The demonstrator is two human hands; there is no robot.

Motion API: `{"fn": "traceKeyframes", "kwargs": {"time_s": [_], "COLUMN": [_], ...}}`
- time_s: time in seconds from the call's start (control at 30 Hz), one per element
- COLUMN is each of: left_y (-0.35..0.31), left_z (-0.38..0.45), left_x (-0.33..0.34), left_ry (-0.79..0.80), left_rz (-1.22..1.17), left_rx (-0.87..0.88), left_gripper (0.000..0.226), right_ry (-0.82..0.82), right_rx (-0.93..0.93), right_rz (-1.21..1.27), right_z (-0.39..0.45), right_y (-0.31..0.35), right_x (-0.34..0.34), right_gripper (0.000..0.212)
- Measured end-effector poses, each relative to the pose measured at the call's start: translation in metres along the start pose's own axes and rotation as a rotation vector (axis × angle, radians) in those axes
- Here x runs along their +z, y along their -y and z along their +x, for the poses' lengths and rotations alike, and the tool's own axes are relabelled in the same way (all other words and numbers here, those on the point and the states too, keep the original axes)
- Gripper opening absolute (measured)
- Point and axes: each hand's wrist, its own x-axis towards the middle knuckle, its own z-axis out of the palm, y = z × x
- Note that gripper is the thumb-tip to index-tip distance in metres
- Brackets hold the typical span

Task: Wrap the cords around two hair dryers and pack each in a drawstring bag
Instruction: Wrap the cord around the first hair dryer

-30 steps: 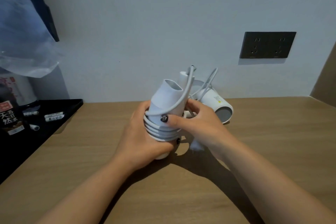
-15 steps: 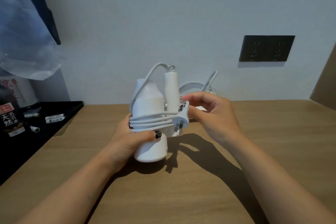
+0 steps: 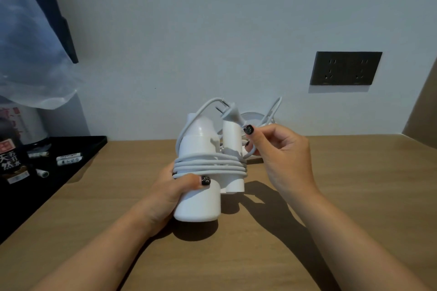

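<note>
A white hair dryer (image 3: 197,203) stands upright on the wooden table (image 3: 354,196), handle folded beside its barrel. Its white cord (image 3: 210,165) runs in several loops around barrel and handle. My left hand (image 3: 170,189) grips the barrel from the left, thumb pressing on the loops. My right hand (image 3: 281,151) pinches the cord's end just below the plug (image 3: 228,112), which sticks up above the handle with its prongs to the left. A second white hair dryer (image 3: 254,117) lies behind, mostly hidden, with a cord loop (image 3: 274,108) rising from it.
A black tray (image 3: 71,172) at the left holds small white sachets (image 3: 68,158) and a dark labelled bottle (image 3: 11,163). A clear plastic bag (image 3: 30,54) hangs at the upper left. A dark wall socket panel (image 3: 345,68) sits at the right.
The dryer was turned upright and the last loop laid round it. My right hand then lifted the plug from beside the loops up to above the handle.
</note>
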Motion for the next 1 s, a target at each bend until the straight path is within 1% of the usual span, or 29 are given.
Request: {"fn": "traceKeyframes", "kwargs": {"time_s": [0.2, 0.3, 0.43, 0.53, 0.63, 0.73, 0.93, 1.0], "left_y": [-0.003, -0.005, -0.008, -0.009, -0.009, -0.01, -0.014, -0.015], "left_z": [-0.002, -0.006, -0.01, -0.011, -0.013, -0.016, -0.018, -0.019], "left_x": [0.006, 0.012, 0.02, 0.022, 0.024, 0.028, 0.029, 0.028], "left_ry": [-0.035, -0.046, -0.059, -0.064, -0.066, -0.042, 0.027, 0.037], "left_rz": [0.071, 0.119, 0.215, 0.29, 0.314, 0.373, 0.425, 0.435], "left_rx": [0.038, 0.093, 0.177, 0.222, 0.268, 0.309, 0.356, 0.371], "left_gripper": [0.075, 0.073, 0.064, 0.066, 0.067, 0.068, 0.073, 0.072], "right_ry": [-0.113, -0.144, -0.168, -0.174, -0.202, -0.214, -0.267, -0.231], "right_rx": [-0.082, -0.15, -0.245, -0.311, -0.381, -0.451, -0.528, -0.561], "right_rz": [-0.077, -0.152, -0.237, -0.265, -0.291, -0.336, -0.352, -0.41], "right_z": [0.001, 0.001, -0.001, -0.001, -0.002, -0.002, -0.002, -0.001], "right_y": [-0.003, -0.003, -0.007, -0.01, -0.011, -0.01, -0.01, -0.012], "right_x": [-0.001, -0.002, 0.0, 0.002, 0.002, -0.001, 0.0, -0.001], "right_gripper": [0.008, 0.014, 0.009, 0.014, 0.018, 0.022, 0.008, 0.02]}}
